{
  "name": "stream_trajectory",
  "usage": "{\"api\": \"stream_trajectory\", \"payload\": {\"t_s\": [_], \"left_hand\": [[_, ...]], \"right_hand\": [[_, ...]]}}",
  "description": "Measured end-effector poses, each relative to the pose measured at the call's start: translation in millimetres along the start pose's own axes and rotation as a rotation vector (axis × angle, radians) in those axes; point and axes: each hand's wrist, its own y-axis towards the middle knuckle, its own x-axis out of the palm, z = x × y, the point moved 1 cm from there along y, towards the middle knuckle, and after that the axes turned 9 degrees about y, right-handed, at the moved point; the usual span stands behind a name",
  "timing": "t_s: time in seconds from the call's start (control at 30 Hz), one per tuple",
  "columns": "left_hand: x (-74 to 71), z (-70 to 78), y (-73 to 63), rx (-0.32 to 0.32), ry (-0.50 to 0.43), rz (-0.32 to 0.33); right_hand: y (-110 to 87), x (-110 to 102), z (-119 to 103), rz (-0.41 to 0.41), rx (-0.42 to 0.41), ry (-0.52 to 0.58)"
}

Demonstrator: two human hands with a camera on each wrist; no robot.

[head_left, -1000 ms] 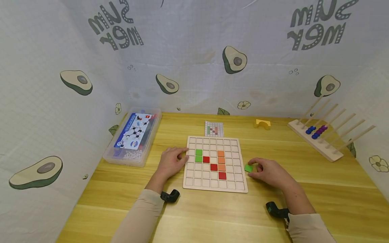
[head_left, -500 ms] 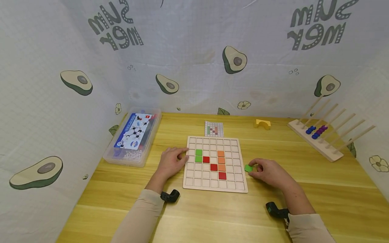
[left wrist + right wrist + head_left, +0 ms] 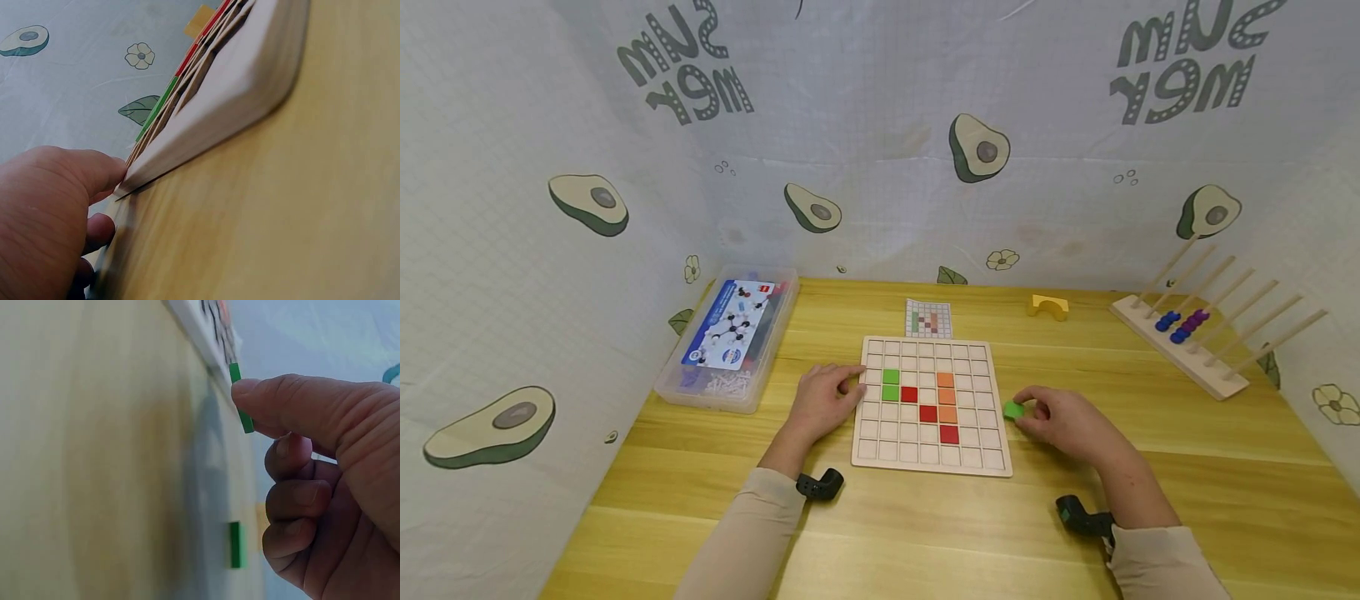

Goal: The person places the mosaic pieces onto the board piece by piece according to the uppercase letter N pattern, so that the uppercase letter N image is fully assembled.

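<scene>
A square wooden grid board [image 3: 895, 460] lies on the table with green, red and orange tiles in its cells. At its left edge my left hand [image 3: 823, 402] rests with thumb and forefinger touching the rim. My right hand [image 3: 1063, 423], just off the board's right edge, pinches a green tile [image 3: 1013, 409] between thumb and forefinger. In the right wrist view this tile is tilted and apart from the table, while its other fingers are curled. A second green tile [image 3: 236, 545] lies on the table below that hand, hidden in the head view.
Behind the board lies a printed pattern card [image 3: 928, 318]. A clear plastic box [image 3: 730, 333] stands at the left. A yellow arch block [image 3: 1048, 307] is at the back, and a pegged bead rack [image 3: 1180, 346] stands at the right. A patterned cloth hangs behind.
My right hand and its green tile have shifted slightly away from me, toward the back of the table. The left hand and the board have stayed in place.
</scene>
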Motion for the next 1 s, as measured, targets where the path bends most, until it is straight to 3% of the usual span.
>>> {"api": "stream_trajectory", "payload": {"t_s": [0.37, 1.0], "left_hand": [[-0.6, 0.0, -0.6, 0.01, -0.003, 0.009], [-1.0, 0.2, -0.2, -0.001, -0.005, -0.008]], "right_hand": [[10.3, 8, -38, -0.019, -0.1, 0.027], [40.8, 65, -99, -0.129, -0.276, 0.027]]}}
